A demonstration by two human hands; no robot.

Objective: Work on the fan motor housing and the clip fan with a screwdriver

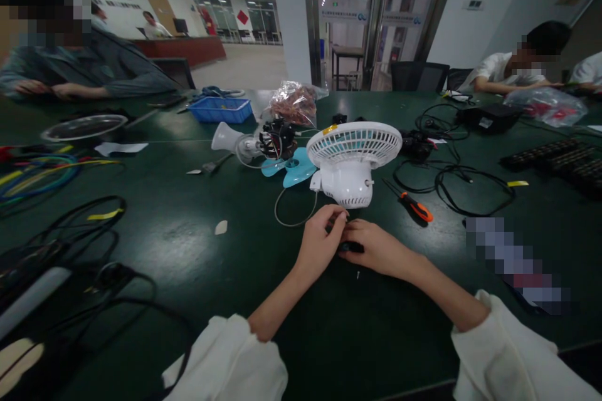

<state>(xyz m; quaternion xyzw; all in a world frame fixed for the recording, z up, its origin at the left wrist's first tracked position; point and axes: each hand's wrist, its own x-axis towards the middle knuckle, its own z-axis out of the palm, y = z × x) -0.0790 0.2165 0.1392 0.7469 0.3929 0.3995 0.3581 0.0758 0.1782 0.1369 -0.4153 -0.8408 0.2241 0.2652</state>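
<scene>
My left hand point(324, 235) and my right hand point(371, 245) meet on the green table, just in front of a white fan head with its grille point(350, 172). The fingers of my left hand are pinched near a tiny item, too small to name. My right hand is curled, and a small dark object point(352, 247) shows under its fingers. A tiny screw point(358, 275) lies below the hands. Left of the fan head are blue fan blades point(299, 168) and a motor with bare wiring point(277, 139) on a white stand part point(229, 138).
An orange and black screwdriver point(416, 208) lies right of the fan. Black cables point(475, 191) and a blurred-out flat object point(517, 263) are farther right. A blue tray point(221, 109) and plastic bag point(294, 103) stand behind. Cables cover the left side. People sit across the table.
</scene>
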